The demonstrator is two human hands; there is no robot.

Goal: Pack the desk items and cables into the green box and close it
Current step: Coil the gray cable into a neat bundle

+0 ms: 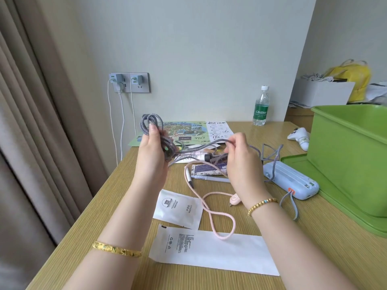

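Wood-grain counter (pixel 261 266) is set against a pale wall, with the green box (pixel 354 155) standing open at the right edge on its green lid (pixel 335 197). A grey braided cable (pixel 151 126) is held above the counter: its coiled loops are gripped in the left hand (pixel 154 151), and a loose strand is pinched in the right hand (pixel 240 155), from which the rest trails down by the blue power bank (pixel 291 178). A pink cable (pixel 211 212), two white packets (pixel 178 208) and a marker (pixel 209 178) are seen lying on the counter below the hands, outside the box.
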